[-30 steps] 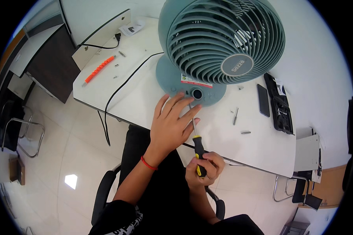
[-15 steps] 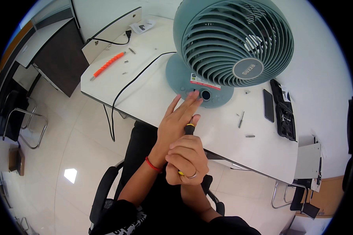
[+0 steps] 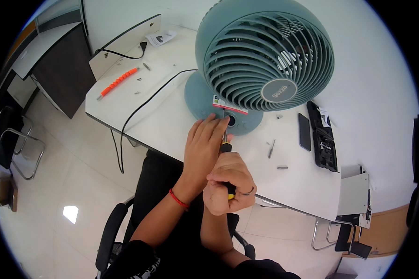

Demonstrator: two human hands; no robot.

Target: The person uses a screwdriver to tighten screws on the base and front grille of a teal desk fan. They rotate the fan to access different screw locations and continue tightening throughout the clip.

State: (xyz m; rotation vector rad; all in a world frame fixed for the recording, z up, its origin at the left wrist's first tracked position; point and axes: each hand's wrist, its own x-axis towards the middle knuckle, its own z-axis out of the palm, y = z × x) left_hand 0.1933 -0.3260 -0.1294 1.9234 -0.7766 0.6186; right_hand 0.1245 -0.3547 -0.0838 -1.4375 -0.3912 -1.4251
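A teal-green fan [image 3: 270,60] stands on the white desk, its round base [image 3: 249,122] below the grille. My right hand [image 3: 231,181] is wrapped round the black and yellow handle of a screwdriver [image 3: 226,147]. Its metal shaft points away from me, toward the dark round dial [image 3: 231,121] on the base. My left hand [image 3: 202,144], with a red bracelet at the wrist, reaches to the base's front edge. Its fingers are stretched out side by side, and the shaft passes between index finger and thumb. The screwdriver's tip is hard to make out.
An orange flexible bit extension [image 3: 118,83] lies at the desk's left. A black cord [image 3: 146,103] runs from the fan over the front edge. To the right are a phone [image 3: 304,132], a black tool case [image 3: 324,144] and several loose bits [image 3: 271,149].
My left fingers have drawn together from a spread pose. My right hand has moved slightly forward with the screwdriver. The whole view has shifted a little, so the desk sits further left.
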